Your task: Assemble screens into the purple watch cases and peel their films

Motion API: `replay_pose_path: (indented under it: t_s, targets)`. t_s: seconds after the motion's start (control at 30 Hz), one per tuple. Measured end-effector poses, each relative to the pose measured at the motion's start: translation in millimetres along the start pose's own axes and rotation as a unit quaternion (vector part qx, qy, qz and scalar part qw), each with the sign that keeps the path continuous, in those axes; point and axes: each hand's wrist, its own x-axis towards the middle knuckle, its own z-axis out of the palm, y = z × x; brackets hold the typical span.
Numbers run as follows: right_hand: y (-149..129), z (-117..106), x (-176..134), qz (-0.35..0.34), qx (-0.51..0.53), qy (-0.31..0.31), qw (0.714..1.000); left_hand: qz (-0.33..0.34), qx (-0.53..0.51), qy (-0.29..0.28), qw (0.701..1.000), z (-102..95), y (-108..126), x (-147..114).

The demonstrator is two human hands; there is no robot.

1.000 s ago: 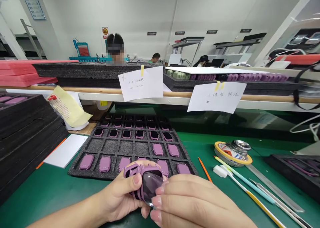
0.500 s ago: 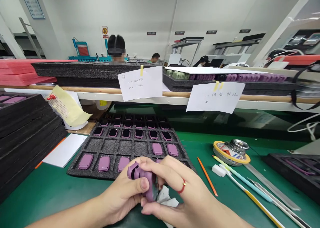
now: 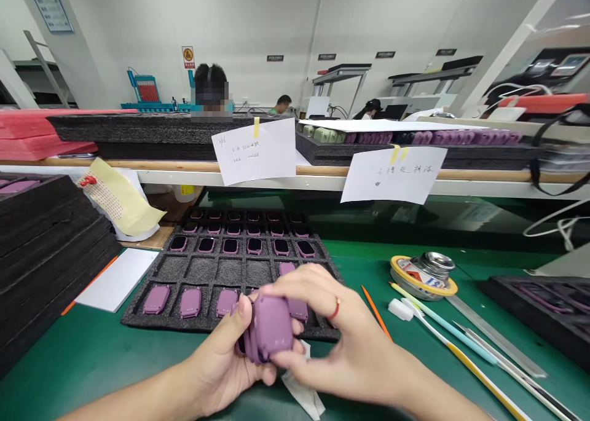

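Note:
My left hand [image 3: 225, 359] is closed round purple watch cases, its thumb along their left side; how many it holds I cannot tell. My right hand [image 3: 338, 335] grips a purple watch case [image 3: 274, 326] by its top and bottom edges, the plain back facing me. Both hands meet just in front of a black foam tray [image 3: 198, 268]. In the tray's near row lie purple cases such as one watch case [image 3: 157, 299], backs up. Farther rows hold watches with dark screens [image 3: 231, 246]. A crumpled white tissue [image 3: 304, 393] lies under my hands.
On the right lie an orange stick [image 3: 374, 310], a toothbrush [image 3: 461, 347], a steel ruler [image 3: 498, 336] and a metal pot on a yellow-rimmed tape roll [image 3: 415, 279]. Stacked foam trays [image 3: 50, 249] rise at left. A shelf [image 3: 322, 184] crosses behind; people sit beyond.
The purple watch case in my right hand has turned so its flat back faces me. My right hand has risen slightly and now covers part of the tray's right side.

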Motion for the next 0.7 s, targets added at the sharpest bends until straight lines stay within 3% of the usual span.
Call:
replay_pose_path:
  t_s: [0.07, 0.17, 0.3, 0.4, 0.57, 0.7]
  targets:
    - [17, 0, 5, 0.063, 0.003, 0.046, 0.997, -0.003, 0.004, 0.031, 1.000, 1.1, -5, 1]
    - [50, 6, 10, 0.176, -0.025, 0.087, 0.980, -0.054, 0.050, 0.028, 0.997, 1.2, -13, 1]
    - [87, 32, 8, 0.192, -0.067, 0.048, 0.978, -0.102, 0.095, -0.010, 0.990, 0.3, -16, -2]
    - [97, 48, 3, 0.190, -0.058, 0.026, 0.980, -0.082, 0.114, -0.004, 0.990, 0.9, -13, -3]
    - [65, 32, -1, 0.173, -0.011, 0.062, 0.983, -0.009, 0.023, 0.101, 0.995, 3.4, -4, 2]
    - [23, 10, -3, 0.048, 0.046, -0.025, 0.997, 0.000, -0.027, 0.120, 0.992, 4.3, 4, 5]
